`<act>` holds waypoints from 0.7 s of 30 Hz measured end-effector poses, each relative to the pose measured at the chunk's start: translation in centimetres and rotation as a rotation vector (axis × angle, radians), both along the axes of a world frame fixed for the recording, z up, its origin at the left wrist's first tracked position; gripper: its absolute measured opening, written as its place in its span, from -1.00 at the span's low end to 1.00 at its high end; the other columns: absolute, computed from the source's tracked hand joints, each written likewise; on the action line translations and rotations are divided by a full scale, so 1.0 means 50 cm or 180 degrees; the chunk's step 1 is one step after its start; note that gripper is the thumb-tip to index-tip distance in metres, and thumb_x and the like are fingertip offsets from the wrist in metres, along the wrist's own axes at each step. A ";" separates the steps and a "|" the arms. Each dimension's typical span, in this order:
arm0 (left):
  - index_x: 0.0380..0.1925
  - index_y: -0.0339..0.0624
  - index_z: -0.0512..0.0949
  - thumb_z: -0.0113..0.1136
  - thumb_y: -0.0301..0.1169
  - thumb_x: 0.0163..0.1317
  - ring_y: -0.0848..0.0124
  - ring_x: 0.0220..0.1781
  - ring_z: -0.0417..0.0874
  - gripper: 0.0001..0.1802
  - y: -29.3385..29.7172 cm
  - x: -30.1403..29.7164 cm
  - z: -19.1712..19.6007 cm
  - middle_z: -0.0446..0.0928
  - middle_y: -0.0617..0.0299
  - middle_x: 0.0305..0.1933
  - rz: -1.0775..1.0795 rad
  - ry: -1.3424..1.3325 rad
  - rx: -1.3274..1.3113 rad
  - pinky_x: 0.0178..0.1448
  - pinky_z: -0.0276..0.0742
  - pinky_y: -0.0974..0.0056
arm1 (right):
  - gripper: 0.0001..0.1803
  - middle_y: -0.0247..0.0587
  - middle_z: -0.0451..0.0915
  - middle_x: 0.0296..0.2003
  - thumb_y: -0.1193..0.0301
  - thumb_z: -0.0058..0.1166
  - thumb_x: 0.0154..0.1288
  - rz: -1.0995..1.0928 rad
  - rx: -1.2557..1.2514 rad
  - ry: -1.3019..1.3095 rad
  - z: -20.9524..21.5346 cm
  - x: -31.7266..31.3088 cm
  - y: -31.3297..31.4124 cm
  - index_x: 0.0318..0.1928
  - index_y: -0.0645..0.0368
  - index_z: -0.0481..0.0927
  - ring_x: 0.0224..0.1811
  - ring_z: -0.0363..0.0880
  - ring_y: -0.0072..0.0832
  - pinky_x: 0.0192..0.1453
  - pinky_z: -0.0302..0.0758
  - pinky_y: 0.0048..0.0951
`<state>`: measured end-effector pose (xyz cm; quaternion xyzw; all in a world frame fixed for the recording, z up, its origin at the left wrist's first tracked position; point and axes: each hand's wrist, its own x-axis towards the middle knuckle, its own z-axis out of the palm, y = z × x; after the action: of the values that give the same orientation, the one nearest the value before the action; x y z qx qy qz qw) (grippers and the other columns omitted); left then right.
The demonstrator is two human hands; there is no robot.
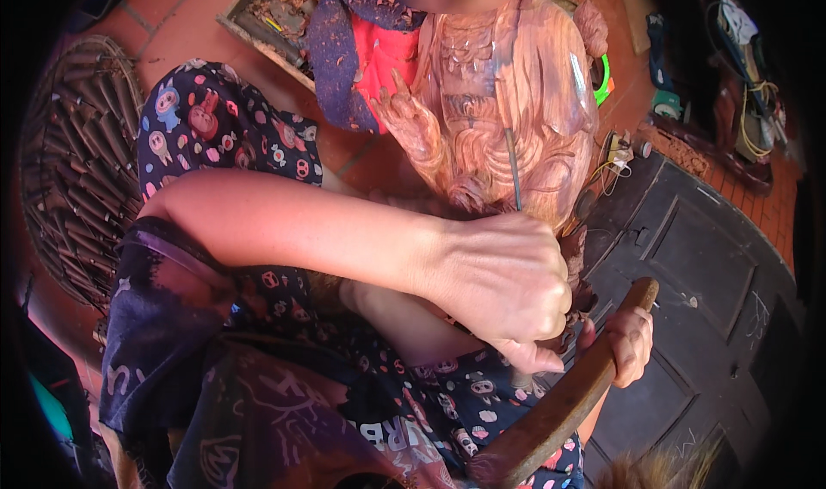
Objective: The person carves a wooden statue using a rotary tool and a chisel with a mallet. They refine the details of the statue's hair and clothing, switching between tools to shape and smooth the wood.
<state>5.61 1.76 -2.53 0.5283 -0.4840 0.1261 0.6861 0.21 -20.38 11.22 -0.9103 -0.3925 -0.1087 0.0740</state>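
Observation:
My left hand [503,274] is closed in a fist at the lower end of a carved reddish wooden statue [551,85]. A thin dark chisel [514,166] runs up from the fist, its shank lying over the statue's carved folds; its handle is hidden in my fingers. Lower right, my right hand [631,344] wraps round a long wooden mallet [551,416], which slants from the bottom of the view up past my fingers. The mallet is apart from the chisel shank. On the statue's left side, a carved hand [409,123] juts out.
A round basket [82,171] full of chisels stands at the left. Behind my knee lies a wooden tray [232,16] with chips. Dark blue and red cloth [379,67] lies against the statue. A black panelled door [697,317] lies at the right, near a green ring [602,80].

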 end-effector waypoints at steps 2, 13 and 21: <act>-0.84 -0.10 0.38 0.24 0.00 0.08 0.32 -0.62 0.51 -0.47 -0.001 0.005 0.001 0.31 0.30 -0.71 -0.0021 0.0057 -0.0023 -0.59 0.40 0.23 | -0.69 -0.14 0.45 -0.63 0.48 0.35 0.03 0.0031 -0.0004 0.0045 0.003 -0.004 -0.011 -0.44 0.22 0.39 -0.62 0.44 -0.29 -0.49 0.44 -0.27; -0.87 -0.11 0.35 0.25 0.00 0.09 0.27 -0.68 0.47 -0.44 0.023 0.025 0.009 0.29 0.28 -0.76 -0.0166 0.0260 -0.0041 -0.63 0.31 0.19 | -0.70 -0.11 0.46 -0.62 0.50 0.34 0.07 0.0000 -0.0080 -0.0280 -0.026 0.017 -0.017 -0.41 0.27 0.39 -0.62 0.45 -0.25 -0.50 0.47 -0.23; -0.88 -0.12 0.30 0.26 -0.01 0.09 0.24 -0.69 0.45 -0.42 0.025 0.036 0.011 0.27 0.26 -0.76 -0.0197 0.0218 -0.0180 -0.64 0.28 0.17 | -0.71 -0.11 0.46 -0.61 0.50 0.31 0.10 0.0215 0.0007 -0.0245 -0.020 0.023 -0.032 -0.43 0.26 0.37 -0.62 0.45 -0.25 -0.49 0.47 -0.25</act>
<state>7.42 3.03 -1.98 0.4975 -0.4725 0.1003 0.7205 1.34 -21.96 10.21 -0.8916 -0.4254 -0.1416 0.0634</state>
